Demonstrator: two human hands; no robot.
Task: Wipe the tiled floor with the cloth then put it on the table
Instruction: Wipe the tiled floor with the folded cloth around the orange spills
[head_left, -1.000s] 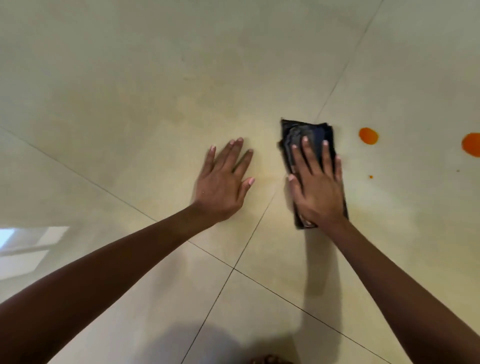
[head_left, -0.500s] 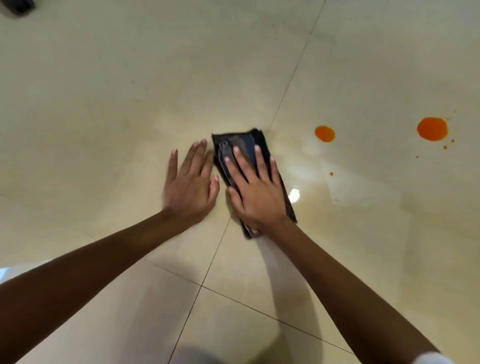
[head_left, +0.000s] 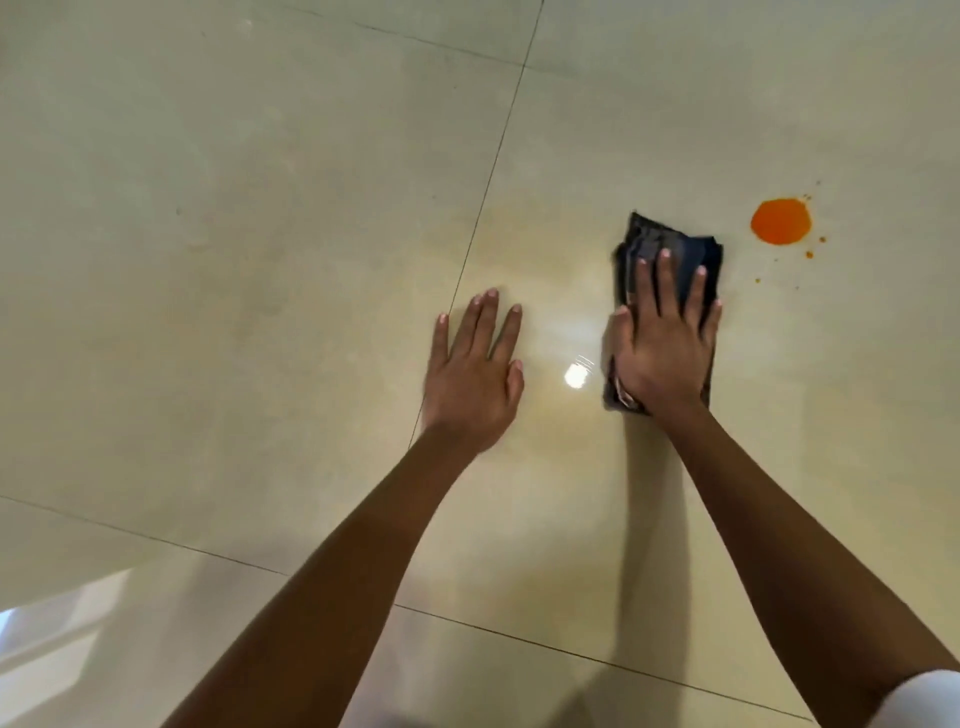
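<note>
A person's right hand (head_left: 662, 348) presses flat, fingers straight, on a folded dark cloth (head_left: 670, 249) lying on the glossy cream tiled floor (head_left: 260, 260). The left hand (head_left: 472, 379) rests palm-down on the bare tile beside it, fingers spread and holding nothing. Just right of the cloth sits 1 round orange spill (head_left: 781, 221) ringed by small orange specks. A white sleeve (head_left: 930, 701) edges the lower right corner.

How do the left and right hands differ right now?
The right hand presses the dark cloth; the left hand rests on bare floor tile. The right hand lies near the orange spill; the left hand lies farther off, beside a grout line. Both lie palm-down, fingers straight.
</note>
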